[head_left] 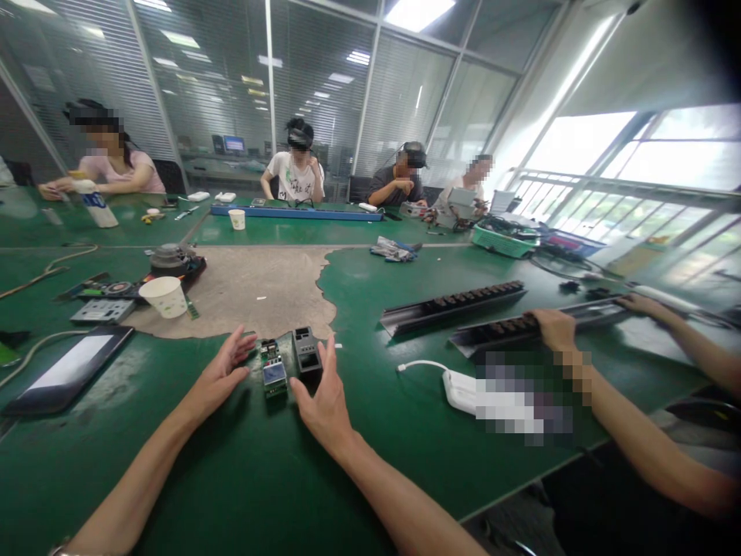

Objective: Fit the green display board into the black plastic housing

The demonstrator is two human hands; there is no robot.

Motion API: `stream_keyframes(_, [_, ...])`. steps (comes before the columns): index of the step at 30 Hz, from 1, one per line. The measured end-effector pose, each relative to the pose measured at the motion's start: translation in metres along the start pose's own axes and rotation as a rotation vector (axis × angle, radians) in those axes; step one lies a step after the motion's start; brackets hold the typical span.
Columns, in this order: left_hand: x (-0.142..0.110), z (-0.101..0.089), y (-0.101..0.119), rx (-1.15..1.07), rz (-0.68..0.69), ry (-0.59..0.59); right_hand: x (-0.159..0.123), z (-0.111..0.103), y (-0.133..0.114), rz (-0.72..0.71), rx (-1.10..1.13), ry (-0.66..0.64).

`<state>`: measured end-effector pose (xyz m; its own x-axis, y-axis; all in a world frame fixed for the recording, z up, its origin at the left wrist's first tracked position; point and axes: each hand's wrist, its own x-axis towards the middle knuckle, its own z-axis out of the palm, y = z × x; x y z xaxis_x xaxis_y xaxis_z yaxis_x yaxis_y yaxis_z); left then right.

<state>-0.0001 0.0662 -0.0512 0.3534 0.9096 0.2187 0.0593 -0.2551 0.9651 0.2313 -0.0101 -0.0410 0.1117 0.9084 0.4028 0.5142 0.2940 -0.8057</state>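
Note:
My left hand [223, 373] hovers over the green table [243, 471] with its fingers spread, just left of a small circuit board with a blue screen [274, 372]. My right hand [322, 395] is also open, fingers stretched upward, right beside that board. Its fingertips come close to a small black plastic housing [306, 350] that stands just behind. Neither hand holds anything.
A person at my right rests both hands [553, 326] on long black power strips [452, 306]. A white adapter with cable [460, 384], a paper cup [165, 296], a tablet [66, 368] and electronic parts [104, 309] lie around. Several people sit along the far side.

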Motion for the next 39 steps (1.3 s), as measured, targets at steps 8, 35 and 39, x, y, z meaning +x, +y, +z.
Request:
stream_keyframes(8, [0.0, 0.001, 0.002, 0.045, 0.013, -0.003, 0.004, 0.007, -0.001, 0.017, 0.011, 0.016])
stream_keyframes(35, [-0.003, 0.001, 0.005, -0.039, 0.037, 0.013, 0.008, 0.019, -0.07, -0.086, 0.072, 0.002])
stream_keyframes(39, [-0.004, 0.001, 0.007, -0.03, 0.047, -0.002, 0.013, 0.021, -0.067, -0.096, 0.096, -0.002])
